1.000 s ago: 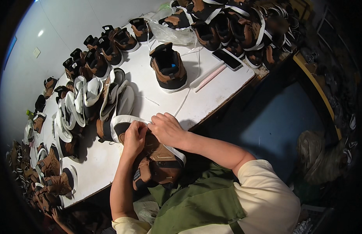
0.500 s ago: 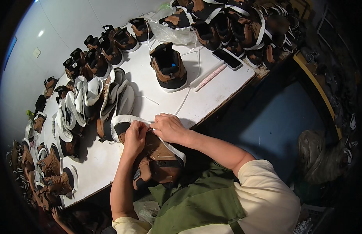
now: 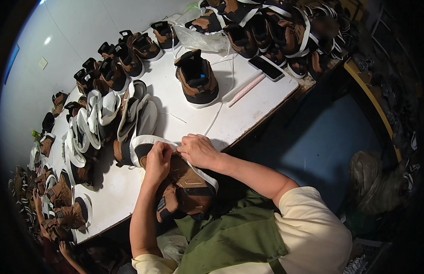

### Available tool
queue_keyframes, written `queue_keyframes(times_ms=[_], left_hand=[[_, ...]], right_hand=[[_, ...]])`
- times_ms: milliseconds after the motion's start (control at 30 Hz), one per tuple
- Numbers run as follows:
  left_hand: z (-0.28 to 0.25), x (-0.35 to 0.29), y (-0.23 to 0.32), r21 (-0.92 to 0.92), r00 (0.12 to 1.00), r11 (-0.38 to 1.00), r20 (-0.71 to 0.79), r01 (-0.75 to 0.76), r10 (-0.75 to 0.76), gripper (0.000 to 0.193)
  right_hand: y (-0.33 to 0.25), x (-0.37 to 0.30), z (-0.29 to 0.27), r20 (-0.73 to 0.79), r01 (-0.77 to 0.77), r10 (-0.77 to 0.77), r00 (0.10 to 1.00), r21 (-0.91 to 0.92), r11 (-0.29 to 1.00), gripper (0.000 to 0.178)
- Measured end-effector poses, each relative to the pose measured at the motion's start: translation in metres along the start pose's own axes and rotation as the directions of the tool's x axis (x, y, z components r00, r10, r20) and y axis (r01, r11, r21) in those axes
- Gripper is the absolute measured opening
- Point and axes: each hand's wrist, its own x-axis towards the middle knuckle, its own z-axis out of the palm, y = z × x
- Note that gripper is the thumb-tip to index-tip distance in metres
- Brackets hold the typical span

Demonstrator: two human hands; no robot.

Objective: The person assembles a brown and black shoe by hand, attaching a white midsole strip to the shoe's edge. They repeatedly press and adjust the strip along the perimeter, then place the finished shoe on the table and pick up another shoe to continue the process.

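A brown and black shoe upper (image 3: 187,180) with a white rim lies across the table's front edge and over my lap. My left hand (image 3: 158,160) pinches its rim near the black toe end, fingers closed. Close beside it, my right hand (image 3: 198,150) has its fingers drawn together at the same white rim. What is between those fingertips is too small and hidden to make out. A thin white thread (image 3: 213,121) runs over the table towards my right hand. Another brown and black shoe (image 3: 197,82) stands upright beyond my hands, its opening up.
Uppers with white linings (image 3: 109,112) are bunched left of my hands on the white table (image 3: 116,196). More shoes (image 3: 129,57) line the back and pile up at the far right. A phone (image 3: 267,68) and a pink-patterned stick (image 3: 246,91) lie right. Another person's hand (image 3: 37,201) is at lower left.
My hands stay at nearly the same place on the rim, with only slight finger shifts. At lower left, the other person's hand and arm have moved among the shoes.
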Motion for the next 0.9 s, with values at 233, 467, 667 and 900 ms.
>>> queue_keyframes(times_ms=[233,467,667,900], left_hand=[[-0.002,0.002,-0.011,-0.337,0.963,0.904,0.041,0.264,-0.266,0.01],[-0.004,0.0,-0.018,-0.442,0.952,0.847,0.06,0.294,-0.299,0.011],[-0.013,-0.003,-0.016,-0.652,0.949,0.711,0.042,0.262,-0.311,0.011],[-0.059,-0.083,-0.005,-0.808,0.836,0.582,-0.253,0.094,-0.487,0.008]], right_hand=[[-0.004,-0.004,-0.007,-0.067,-0.199,0.221,0.973,0.244,0.949,0.019],[-0.031,-0.024,-0.022,0.222,-0.527,0.478,0.85,0.315,0.79,0.05],[-0.031,-0.04,0.0,0.112,-0.441,0.428,0.897,0.315,0.841,0.023],[-0.017,-0.042,0.008,0.029,-0.413,0.447,0.894,0.437,0.799,0.019]])
